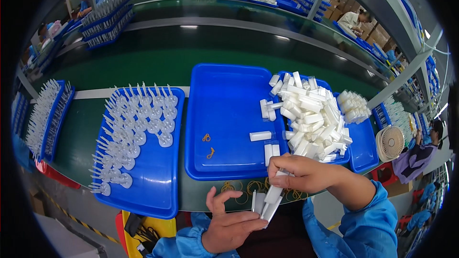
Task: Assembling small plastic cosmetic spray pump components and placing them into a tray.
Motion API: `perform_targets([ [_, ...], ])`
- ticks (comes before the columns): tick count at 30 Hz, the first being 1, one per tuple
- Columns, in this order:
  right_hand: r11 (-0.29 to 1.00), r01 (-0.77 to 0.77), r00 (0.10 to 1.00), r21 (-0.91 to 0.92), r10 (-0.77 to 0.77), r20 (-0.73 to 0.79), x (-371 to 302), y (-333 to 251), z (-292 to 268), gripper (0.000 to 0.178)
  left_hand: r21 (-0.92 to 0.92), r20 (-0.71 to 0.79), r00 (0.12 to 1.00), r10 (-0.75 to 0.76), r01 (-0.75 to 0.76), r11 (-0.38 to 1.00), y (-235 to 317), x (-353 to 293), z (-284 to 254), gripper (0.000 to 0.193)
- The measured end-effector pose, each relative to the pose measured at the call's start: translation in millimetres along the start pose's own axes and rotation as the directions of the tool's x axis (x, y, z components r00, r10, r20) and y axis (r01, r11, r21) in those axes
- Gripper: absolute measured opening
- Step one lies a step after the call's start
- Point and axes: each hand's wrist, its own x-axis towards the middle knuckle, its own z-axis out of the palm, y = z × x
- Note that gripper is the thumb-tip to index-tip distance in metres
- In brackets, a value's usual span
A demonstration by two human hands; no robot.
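Close to my body, my left hand (234,222) grips slim white plastic pieces (259,203) at their lower end, its upper fingers raised and curled. Between thumb and fingers of my right hand (303,177) is a white rectangular case (274,194), tilted and meeting the pieces in the left hand. How they join cannot be made out. Beyond the hands lies a blue tray (229,100) with several white cases along its right side and two small orange rubber bands (210,153) on its floor. A large heap of white cases (311,114) fills the tray to the right.
On the left, a blue tray (153,181) carries rows of upright white spouts on clear round bases (143,114). Yellow rubber bands (256,187) lie along the bench's front edge. A beige fan (391,143) stands at right. Across the green conveyor (229,43), other people work.
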Motion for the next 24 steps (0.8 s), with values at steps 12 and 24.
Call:
perform_targets([
  [12, 0.99, 0.126, 0.992, -0.065, -0.126, -0.007, 4.4, -14.4, 16.8, 0.015, 0.051, -0.067, 0.994, -0.083, 0.086, 0.995, 2.8, -6.2, -11.5, 0.015],
  [24, 0.988, 0.057, 0.998, 0.143, -0.062, 0.028, 11.1, -4.4, 33.4, 0.019, -0.067, -0.134, 0.98, -0.146, 0.138, 0.988, -1.7, -1.4, -7.0, 0.02],
])
